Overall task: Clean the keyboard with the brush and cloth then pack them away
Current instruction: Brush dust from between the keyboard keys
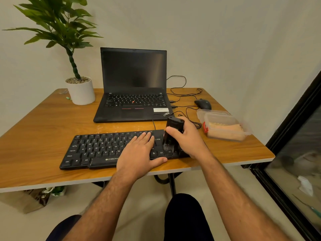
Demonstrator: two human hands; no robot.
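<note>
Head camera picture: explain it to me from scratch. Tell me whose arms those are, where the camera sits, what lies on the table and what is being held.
There is no machine here. The camera is worn on a person's head and looks forward and down, so the two bare arms reaching in from the bottom belong to the wearer. There is only this one view.

The left hand lies flat, fingers straight, on the black keyboard, apparently steadying it. The right hand grips a black brush upright, bristles down on the keyboard's right end.

On the wooden table there are also an open laptop with a dark screen, a potted plant, a black mouse with its cables, and clear plastic containers, the nearer one holding something tan. It may be the cloth, but I cannot tell.
</note>
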